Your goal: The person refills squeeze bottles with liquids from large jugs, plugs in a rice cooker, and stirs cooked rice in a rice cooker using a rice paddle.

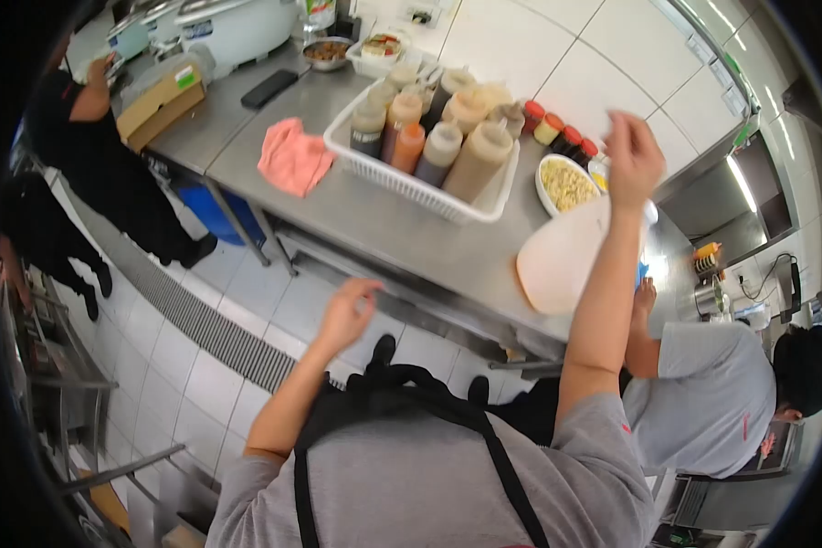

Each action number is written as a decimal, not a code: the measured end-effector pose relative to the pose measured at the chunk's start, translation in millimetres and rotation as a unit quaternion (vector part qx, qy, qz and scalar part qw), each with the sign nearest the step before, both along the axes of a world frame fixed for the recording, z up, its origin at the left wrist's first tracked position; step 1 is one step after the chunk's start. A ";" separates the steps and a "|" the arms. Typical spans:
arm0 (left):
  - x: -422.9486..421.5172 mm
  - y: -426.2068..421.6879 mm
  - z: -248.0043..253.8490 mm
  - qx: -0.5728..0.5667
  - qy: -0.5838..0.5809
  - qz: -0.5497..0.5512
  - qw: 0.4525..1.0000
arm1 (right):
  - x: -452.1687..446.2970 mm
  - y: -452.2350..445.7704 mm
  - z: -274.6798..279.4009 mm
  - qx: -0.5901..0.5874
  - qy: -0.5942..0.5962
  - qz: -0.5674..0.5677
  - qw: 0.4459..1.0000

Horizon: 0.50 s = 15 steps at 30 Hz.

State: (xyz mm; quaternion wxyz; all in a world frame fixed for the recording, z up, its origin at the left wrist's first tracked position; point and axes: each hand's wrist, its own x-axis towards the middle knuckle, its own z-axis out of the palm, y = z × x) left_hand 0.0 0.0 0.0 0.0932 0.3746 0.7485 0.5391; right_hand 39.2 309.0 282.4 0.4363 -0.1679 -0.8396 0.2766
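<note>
Fingers loosely bent, thumb a bit apart, the left hand is held just off the tabletop front edge. Right hand is raised, kinda blurry; can't be told if its fingers are pinched together. Below it, a pale plastic container is parked by the front edge.
</note>
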 end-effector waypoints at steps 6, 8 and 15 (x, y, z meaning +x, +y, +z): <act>-32.2 95.8 38.7 0.037 0.221 -0.098 0.970 | -187.0 120.1 -37.9 0.359 -0.279 -0.013 0.891; -57.5 106.1 56.2 0.053 0.271 -0.052 0.960 | -197.4 120.2 -35.0 0.220 -0.457 0.006 0.862; -156.5 156.3 37.1 0.048 0.431 -0.111 0.894 | -199.6 104.0 -38.9 0.004 -0.556 -0.014 0.831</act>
